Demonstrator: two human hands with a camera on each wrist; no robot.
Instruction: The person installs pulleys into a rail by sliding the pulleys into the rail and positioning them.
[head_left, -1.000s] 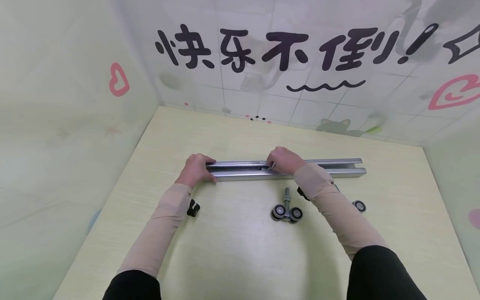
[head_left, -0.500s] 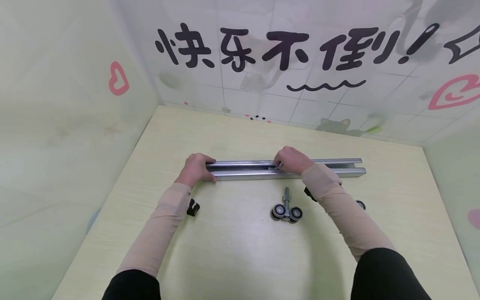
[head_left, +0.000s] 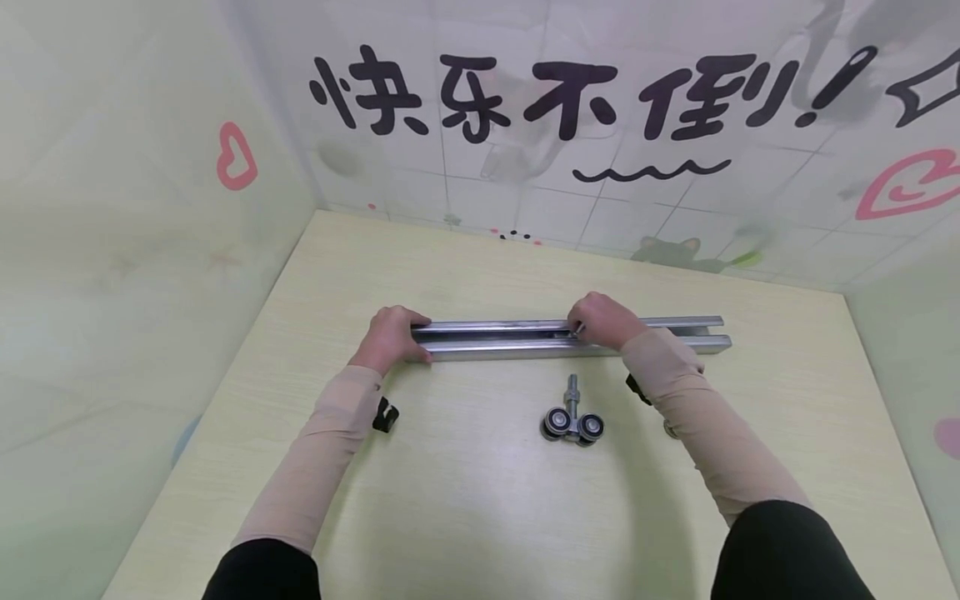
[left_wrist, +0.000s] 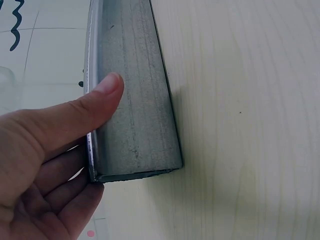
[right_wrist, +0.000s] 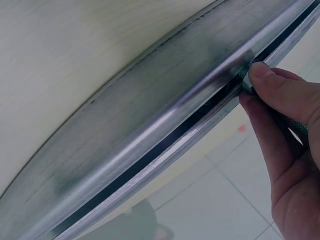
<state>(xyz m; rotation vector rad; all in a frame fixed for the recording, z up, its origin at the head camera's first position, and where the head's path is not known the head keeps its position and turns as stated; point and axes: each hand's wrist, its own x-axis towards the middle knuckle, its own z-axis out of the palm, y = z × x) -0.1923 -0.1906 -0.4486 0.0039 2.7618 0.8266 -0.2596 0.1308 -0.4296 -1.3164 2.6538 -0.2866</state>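
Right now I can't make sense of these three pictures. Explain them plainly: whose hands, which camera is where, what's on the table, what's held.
A person works bare-handed, wearing one camera on the head and one on each wrist. The head view looks down on a pale wooden table. The left hand grips the end of a long metal rail; the left wrist view shows its thumb on the rail's side. The right hand pinches a small metal piece in the rail's slot, seen close in the right wrist view. A wheeled roller with a bolt lies loose nearby.

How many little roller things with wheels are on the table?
1 in plain view: the wheeled roller lies in front of the metal track. A small metal bit peeks beside the right sleeve; another roller may be hidden there.
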